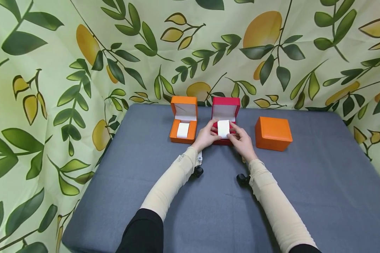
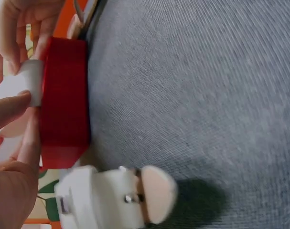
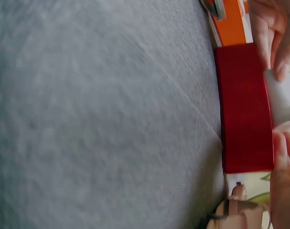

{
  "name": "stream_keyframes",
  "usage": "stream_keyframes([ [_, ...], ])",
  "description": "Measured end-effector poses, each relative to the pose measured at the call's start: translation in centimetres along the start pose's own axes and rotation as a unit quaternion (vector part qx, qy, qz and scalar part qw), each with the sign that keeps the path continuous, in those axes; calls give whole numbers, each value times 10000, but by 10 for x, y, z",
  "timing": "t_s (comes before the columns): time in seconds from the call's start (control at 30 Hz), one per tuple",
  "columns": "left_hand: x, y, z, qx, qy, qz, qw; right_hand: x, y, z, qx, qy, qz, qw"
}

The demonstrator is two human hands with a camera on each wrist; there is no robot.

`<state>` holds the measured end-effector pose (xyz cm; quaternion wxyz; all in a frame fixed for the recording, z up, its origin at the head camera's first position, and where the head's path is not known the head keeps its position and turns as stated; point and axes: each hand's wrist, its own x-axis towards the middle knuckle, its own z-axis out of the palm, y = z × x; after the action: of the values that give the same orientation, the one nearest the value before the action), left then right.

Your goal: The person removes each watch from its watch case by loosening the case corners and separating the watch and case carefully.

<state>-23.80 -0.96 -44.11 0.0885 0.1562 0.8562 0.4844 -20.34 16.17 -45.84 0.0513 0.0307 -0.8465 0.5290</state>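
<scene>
A white cushion (image 1: pixel 223 129) sits at the open red box (image 1: pixel 221 141), held between both hands. My left hand (image 1: pixel 206 135) grips its left side; in the left wrist view the thumb (image 2: pixel 16 107) lies across the cushion. My right hand (image 1: pixel 243 142) holds the right side, its fingers (image 2: pixel 11 47) at the cushion's end in that same view. The box's lid (image 1: pixel 226 102) stands upright behind. The right wrist view shows the red front wall (image 3: pixel 245 109) close below the hands, with the inside of the box mostly hidden.
Left of the red box an open orange box (image 1: pixel 183 137) contains another white cushion (image 1: pixel 183 130). A closed orange box (image 1: pixel 273 133) stands to the right. A white strap-like item (image 2: pixel 116 198) lies near my left wrist, a beige one (image 3: pixel 238 214) near my right. Patterned cloth hangs behind the table.
</scene>
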Motion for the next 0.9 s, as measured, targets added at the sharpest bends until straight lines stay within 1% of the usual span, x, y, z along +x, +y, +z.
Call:
stream_keyframes([
  [0.1, 1, -1, 2, -45, 141, -73, 9999, 0, -2, 2, -238, -6, -54, 9997],
  [0.2, 1, -2, 2, -126, 191, -89, 9997, 2, -3, 2, -349, -74, -39, 9994],
  [0.4, 2, -4, 1, -213, 120, -130, 9996, 4, -1, -1, -429, -205, 0, 9989],
  [0.57, 3, -4, 3, -98, 41, -90, 9999, 4, 2, 0, -240, -196, 142, 9994],
  [0.67, 3, -4, 4, 46, 103, -102, 9999, 3, 2, 5, -479, -175, 14, 9987],
  [0.8, 4, -2, 7, 297, 211, -92, 9993, 2, -1, 11, -1069, 29, -273, 9939],
  [0.9, 5, 0, 10, 439, 269, -90, 9986, 2, -3, 11, -1239, 190, -289, 9917],
])
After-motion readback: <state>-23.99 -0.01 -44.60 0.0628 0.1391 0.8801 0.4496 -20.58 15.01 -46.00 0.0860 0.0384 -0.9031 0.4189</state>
